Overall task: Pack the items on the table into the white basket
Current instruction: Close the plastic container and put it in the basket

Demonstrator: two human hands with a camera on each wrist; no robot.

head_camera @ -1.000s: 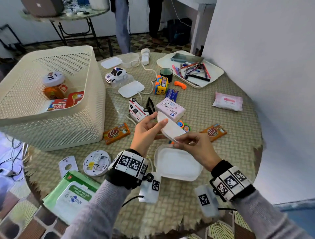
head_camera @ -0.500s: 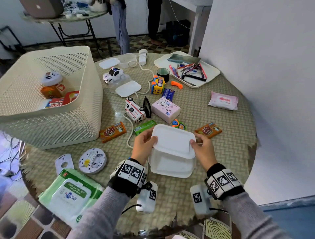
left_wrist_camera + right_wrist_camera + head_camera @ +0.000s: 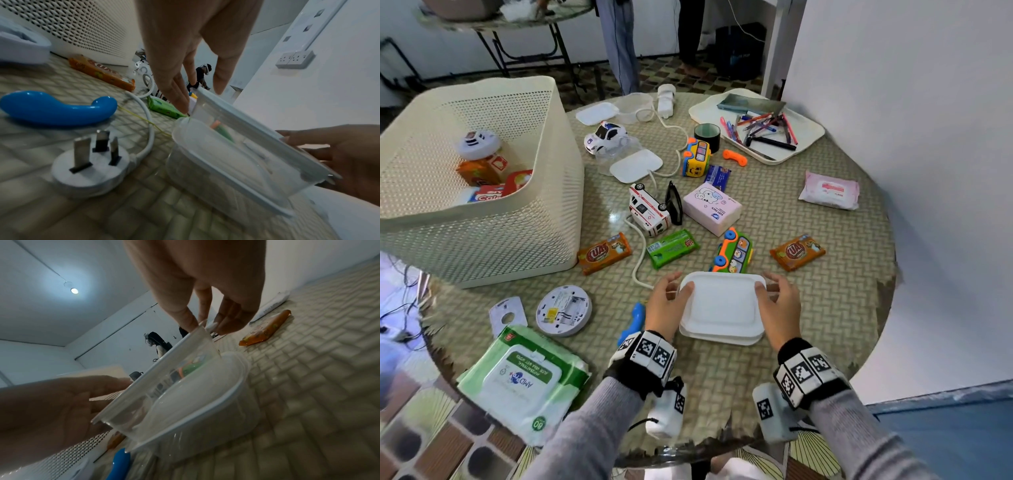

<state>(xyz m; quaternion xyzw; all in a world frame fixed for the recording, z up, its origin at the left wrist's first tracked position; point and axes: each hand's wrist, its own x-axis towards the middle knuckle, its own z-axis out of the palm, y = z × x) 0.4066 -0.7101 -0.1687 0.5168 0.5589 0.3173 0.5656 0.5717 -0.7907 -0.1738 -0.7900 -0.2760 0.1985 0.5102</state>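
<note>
Brought lid (image 3: 722,301) down onto clear container (image 3: 722,337) since half a second back; pulled both nearer the front edge of the desk (image 3: 825,308) too. Not seated yet, judging by the wrist views: caught lid tilted, one side raised off the rim. Counted that as closing step nearly done, packing step not started.

Held lid with both hands. Had left hand (image 3: 666,303) on the left edge, thumb on top, fingers (image 3: 176,91) curled over the far corner. Had right hand (image 3: 779,305) mirrored on the right edge, fingers (image 3: 185,316) hooked over the rim, loosely spread, nothing else in either grip.

Left container standing on the desk between the hands, well apart from white basket (image 3: 482,240) at far left (already some items inside).

Edges and room:
- Noted blue toy (image 3: 633,322) just beside left wrist, white plug (image 3: 90,164) right next to container's left wall, cable (image 3: 640,260) running up from there. Flagged snag risk on lift.
- Noted green toy bus (image 3: 732,253) touching or nearly touching the far edge of the lid; couldn't tell which.
- Saw bare desk right of the right hand, orange snack packet (image 3: 798,251) further back.
- Judged a straight lift, then a swing left over the clutter to the basket's open top, as the cleanest path.
</note>
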